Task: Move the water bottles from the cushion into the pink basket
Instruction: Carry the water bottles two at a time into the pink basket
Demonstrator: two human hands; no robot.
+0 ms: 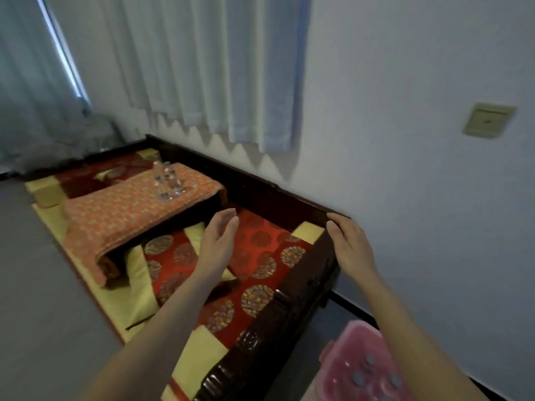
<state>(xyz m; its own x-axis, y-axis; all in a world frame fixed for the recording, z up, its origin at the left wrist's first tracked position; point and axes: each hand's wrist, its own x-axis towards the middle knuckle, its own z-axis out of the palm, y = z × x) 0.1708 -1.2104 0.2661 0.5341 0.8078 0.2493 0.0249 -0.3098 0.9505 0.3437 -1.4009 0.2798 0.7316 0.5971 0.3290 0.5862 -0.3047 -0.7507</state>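
Note:
Several clear water bottles stand clustered on an orange patterned cushion at the far end of a wooden daybed. The pink basket sits at the bottom right, beside the daybed's near end, with bottle caps showing inside it. My left hand hovers open over the red seat mat, fingers straight, well short of the bottles. My right hand is open too, near the daybed's corner rail, holding nothing.
The dark carved wooden daybed frame runs along the white wall. A red and yellow patterned mat covers the seat. Curtains hang behind. A wall switch plate is at right. Grey floor lies at left.

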